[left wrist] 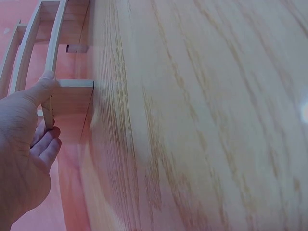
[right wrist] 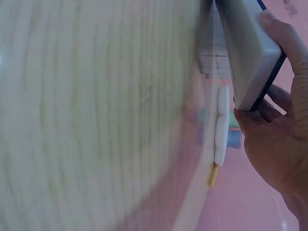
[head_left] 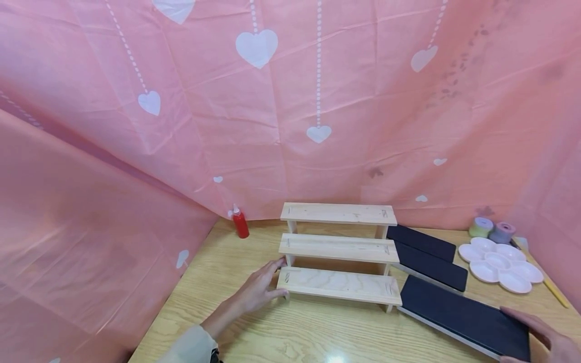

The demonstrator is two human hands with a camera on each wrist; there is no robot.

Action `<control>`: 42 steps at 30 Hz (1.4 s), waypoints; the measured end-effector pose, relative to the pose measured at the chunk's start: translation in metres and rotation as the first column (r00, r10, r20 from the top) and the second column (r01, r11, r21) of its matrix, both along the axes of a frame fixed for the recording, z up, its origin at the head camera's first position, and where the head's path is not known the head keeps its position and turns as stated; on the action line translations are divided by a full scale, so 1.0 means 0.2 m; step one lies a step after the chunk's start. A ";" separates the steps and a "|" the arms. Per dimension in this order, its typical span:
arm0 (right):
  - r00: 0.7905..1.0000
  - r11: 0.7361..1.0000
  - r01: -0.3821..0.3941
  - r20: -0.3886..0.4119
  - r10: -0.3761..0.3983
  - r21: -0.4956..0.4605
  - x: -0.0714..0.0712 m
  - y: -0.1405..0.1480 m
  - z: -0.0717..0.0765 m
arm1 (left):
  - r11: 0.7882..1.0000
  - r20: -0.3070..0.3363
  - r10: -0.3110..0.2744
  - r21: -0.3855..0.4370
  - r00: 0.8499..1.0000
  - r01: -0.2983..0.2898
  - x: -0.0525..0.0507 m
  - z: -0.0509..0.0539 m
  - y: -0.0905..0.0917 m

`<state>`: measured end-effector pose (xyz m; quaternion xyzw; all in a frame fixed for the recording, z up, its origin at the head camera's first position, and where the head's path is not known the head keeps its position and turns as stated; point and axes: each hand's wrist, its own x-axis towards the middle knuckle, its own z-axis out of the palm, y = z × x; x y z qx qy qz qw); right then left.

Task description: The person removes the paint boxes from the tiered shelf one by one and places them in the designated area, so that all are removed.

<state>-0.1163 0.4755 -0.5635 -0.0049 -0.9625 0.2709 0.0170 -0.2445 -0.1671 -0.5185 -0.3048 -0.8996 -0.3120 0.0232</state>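
Observation:
A three-step wooden shelf stand stands upright on the table in the head view. My left hand grips the left end of its lowest board; in the left wrist view the thumb lies on the near side of that board and the fingers on the far side. At the lower right, my right hand holds the right end of a long, flat box with a black top and whitish sides. In the right wrist view, thumb and fingers span the box's end. Its left end lies close by the stand.
Two dark flat panels lie behind the box, right of the stand. A white flower-shaped palette, two spools and a yellow stick are at the far right. A red bottle stands back left. Pink cloth encloses the table.

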 end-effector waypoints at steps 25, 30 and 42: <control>0.950 0.998 -0.062 0.307 0.059 -0.002 -0.10 -0.16 0.14 | 1.000 -0.006 0.002 0.011 1.000 -0.002 0.00 -0.01 0.00; 0.940 0.998 -0.061 0.337 0.057 0.002 -0.11 -0.17 0.15 | 1.000 0.009 0.005 0.012 1.000 -0.006 0.00 -0.01 0.00; 0.948 0.998 -0.055 0.315 0.055 -0.012 -0.12 -0.17 0.14 | 1.000 0.003 -0.002 0.005 1.000 0.002 0.00 0.00 0.00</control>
